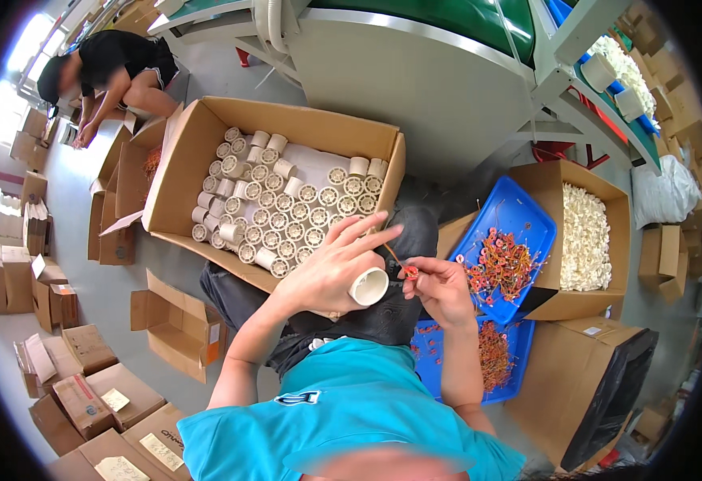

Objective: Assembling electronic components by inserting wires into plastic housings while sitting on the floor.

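Observation:
My left hand (331,268) is closed around a white plastic cup-shaped part (369,287), its hollow round end turned toward me. Close by on the right, my right hand (441,290) pinches a small red part with wire leads (409,272); a thin brown lead runs up from it toward the fingers of my left hand. In front of me an open cardboard box (287,120) holds many similar white round parts (275,200), some upright and some on their sides. To my right, a blue tray (519,200) carries a heap of red and orange wired parts (502,264).
A second blue tray (427,365) of wired parts sits below the first. Beyond is a carton of small white pieces (583,236). An open carton (176,321) and stacked boxes (86,401) stand left. A person (119,72) crouches far left; a grey machine (423,96) stands ahead.

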`<state>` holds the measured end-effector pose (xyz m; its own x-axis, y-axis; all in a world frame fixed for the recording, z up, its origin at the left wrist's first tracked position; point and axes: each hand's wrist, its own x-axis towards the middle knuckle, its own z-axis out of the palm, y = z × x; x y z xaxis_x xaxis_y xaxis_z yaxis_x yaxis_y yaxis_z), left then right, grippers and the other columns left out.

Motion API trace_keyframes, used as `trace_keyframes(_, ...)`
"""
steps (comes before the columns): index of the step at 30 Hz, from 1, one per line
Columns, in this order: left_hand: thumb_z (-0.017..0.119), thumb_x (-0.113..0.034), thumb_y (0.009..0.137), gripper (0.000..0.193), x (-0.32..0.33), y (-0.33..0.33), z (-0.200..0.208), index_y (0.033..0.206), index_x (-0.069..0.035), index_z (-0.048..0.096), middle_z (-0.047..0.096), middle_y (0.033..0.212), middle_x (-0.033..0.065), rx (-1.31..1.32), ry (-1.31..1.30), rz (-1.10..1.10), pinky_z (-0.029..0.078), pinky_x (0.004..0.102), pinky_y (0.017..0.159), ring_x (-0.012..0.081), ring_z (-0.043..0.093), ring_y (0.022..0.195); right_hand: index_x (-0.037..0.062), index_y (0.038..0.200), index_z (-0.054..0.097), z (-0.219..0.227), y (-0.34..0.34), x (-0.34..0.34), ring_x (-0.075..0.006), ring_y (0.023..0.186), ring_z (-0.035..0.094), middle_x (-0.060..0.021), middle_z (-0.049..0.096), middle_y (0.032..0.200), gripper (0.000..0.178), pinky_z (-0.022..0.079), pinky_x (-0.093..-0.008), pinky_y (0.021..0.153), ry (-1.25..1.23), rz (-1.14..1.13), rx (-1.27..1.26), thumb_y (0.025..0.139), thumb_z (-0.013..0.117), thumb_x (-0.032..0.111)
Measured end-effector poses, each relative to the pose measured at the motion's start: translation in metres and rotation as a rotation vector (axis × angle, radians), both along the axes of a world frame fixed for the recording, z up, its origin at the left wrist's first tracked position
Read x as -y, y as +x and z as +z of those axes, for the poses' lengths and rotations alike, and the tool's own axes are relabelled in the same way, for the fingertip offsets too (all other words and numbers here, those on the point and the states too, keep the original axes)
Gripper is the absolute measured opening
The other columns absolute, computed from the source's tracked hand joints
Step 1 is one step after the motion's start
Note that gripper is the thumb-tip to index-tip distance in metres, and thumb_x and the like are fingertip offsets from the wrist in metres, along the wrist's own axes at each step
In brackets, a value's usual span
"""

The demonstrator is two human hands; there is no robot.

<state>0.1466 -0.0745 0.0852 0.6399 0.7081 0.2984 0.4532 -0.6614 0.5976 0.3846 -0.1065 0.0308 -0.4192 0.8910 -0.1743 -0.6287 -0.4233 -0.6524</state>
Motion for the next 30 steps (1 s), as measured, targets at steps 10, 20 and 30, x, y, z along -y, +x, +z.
trace_keyframes(10,0.082,-0.01,0.06,0.043,0.016,-0.004,-0.007,0.096,-0.006,0.059,0.064,0.098,0.0128,0.138,-0.441,-0.014,0.052,0.0428,0.085,0.0361,0.061,0.101,-0.0034,0.101,0.07,-0.008,-0.021,0.001,-0.0124,0.071,0.065,-0.0068,0.064,0.09,0.019,0.053,-0.0233,0.065,0.289,-0.352,0.874,0.083,0.068,-0.007)
trace_keyframes(20,0.085,-0.013,0.068,0.045,0.001,0.004,-0.072,0.104,-0.004,0.059,0.065,0.093,0.0124,0.311,0.145,0.515,0.051,0.0401,0.073,0.0316,0.064,0.084,-0.0023,0.098,0.07,0.054,-0.02,0.0,-0.0151,0.066,0.06,-0.0097,0.063,0.084,0.025,0.049,-0.0251,0.061,0.699,-0.565,1.045,0.074,0.073,-0.009)
trace_keyframes(30,0.086,-0.016,0.069,0.045,-0.002,0.005,-0.072,0.103,-0.004,0.059,0.065,0.092,0.0117,0.301,0.238,0.531,0.05,0.0404,0.071,0.0315,0.065,0.082,0.0001,0.097,0.071,0.047,-0.041,0.002,-0.0129,0.061,0.059,-0.007,0.062,0.08,0.024,0.049,-0.0249,0.056,0.683,-0.427,1.056,0.074,0.075,-0.005)
